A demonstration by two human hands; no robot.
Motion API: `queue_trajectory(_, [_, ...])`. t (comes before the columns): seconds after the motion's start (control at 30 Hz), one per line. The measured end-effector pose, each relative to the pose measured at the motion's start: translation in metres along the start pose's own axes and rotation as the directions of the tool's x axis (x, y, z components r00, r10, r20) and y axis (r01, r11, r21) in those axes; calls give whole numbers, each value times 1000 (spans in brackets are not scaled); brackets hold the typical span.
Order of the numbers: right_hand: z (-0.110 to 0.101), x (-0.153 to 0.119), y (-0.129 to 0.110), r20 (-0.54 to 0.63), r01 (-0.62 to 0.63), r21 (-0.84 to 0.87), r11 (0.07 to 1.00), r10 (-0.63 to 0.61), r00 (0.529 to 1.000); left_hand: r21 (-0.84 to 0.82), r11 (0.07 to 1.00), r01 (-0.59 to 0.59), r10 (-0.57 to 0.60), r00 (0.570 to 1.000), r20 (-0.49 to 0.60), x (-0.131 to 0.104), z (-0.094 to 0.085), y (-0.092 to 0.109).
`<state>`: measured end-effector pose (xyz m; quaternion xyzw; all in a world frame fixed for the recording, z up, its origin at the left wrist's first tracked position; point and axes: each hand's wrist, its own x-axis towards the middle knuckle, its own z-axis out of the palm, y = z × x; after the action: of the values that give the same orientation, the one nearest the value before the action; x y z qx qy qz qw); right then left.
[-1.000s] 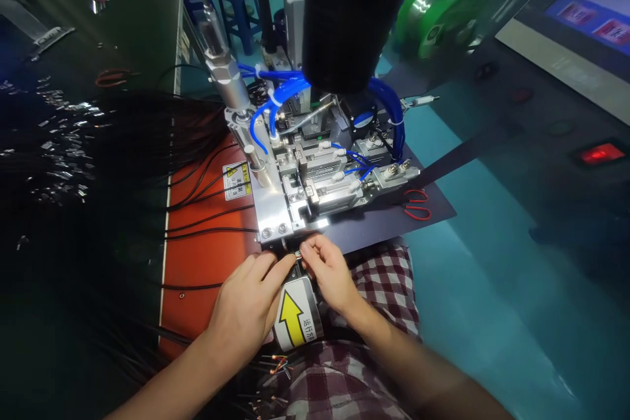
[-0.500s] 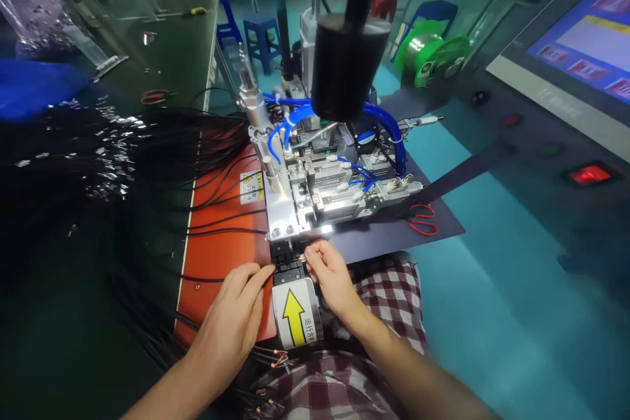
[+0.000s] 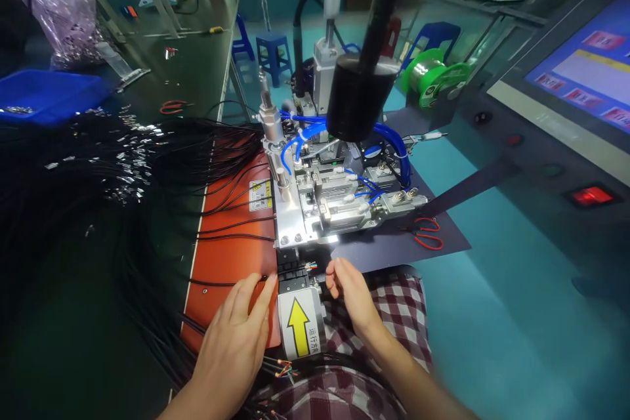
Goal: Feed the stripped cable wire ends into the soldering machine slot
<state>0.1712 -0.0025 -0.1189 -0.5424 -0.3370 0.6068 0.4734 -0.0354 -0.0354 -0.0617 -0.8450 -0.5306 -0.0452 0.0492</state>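
Before us, an orange plate [image 3: 226,259] carries a bunch of black cables [image 3: 239,134], and a metal machine [image 3: 344,200] stands beside it. One cable [image 3: 297,269] lies across a black holder [image 3: 295,284], its coloured wires [image 3: 312,266] poking out on the right. Our left hand [image 3: 233,335] rests its fingertips by that cable at the plate's edge; we cannot tell whether they pinch it. Our right hand [image 3: 352,292], loosely curled, hangs just beside the wires, its grip unclear. A dark table [image 3: 197,65] bears a blue tray [image 3: 59,93]; farther off, a blue stool [image 3: 272,52] stands on the teal floor [image 3: 497,321].
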Motion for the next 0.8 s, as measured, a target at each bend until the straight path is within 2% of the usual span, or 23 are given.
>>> queue_trajectory(0.17, [-14,-10,10,-44,-10,-4,1000,10,999,15,1000,-4,4,1000,-4,-5,-1,-1])
queue_trajectory(0.27, [-17,-13,14,-56,-27,-4,1000,27,998,-22,1000,14,-13,1000,13,1,-1,-3])
queue_trajectory(0.4, [-18,-14,16,-43,-42,-6,999,42,998,-161,982,101,-91,994,67,28,-8,-17])
queue_trajectory(0.5, [-20,-15,12,-36,-44,-8,999,43,998,-345,934,93,-59,992,108,42,-25,-30])
queue_trajectory(0.57, [-22,-18,7,-49,-40,-13,999,40,998,-480,876,45,58,978,198,39,-41,-35])
queue_trajectory(0.6, [-23,-19,4,-57,-41,-15,999,40,998,-528,849,4,164,948,272,34,-49,-35])
queue_trajectory(0.63, [-25,-21,0,-65,-45,-17,999,44,997,-554,832,-36,271,897,348,28,-56,-34])
queue_trajectory(0.7, [-26,-24,-5,-70,-58,-15,998,56,996,-532,840,-108,375,824,425,15,-65,-31])
queue_trajectory(0.73, [-27,-25,-7,-67,-62,-14,998,61,996,-507,851,-137,391,810,437,10,-66,-29])
queue_trajectory(0.8, [-27,-26,-11,-58,-61,-12,998,61,996,-470,867,-166,383,825,415,1,-63,-27])
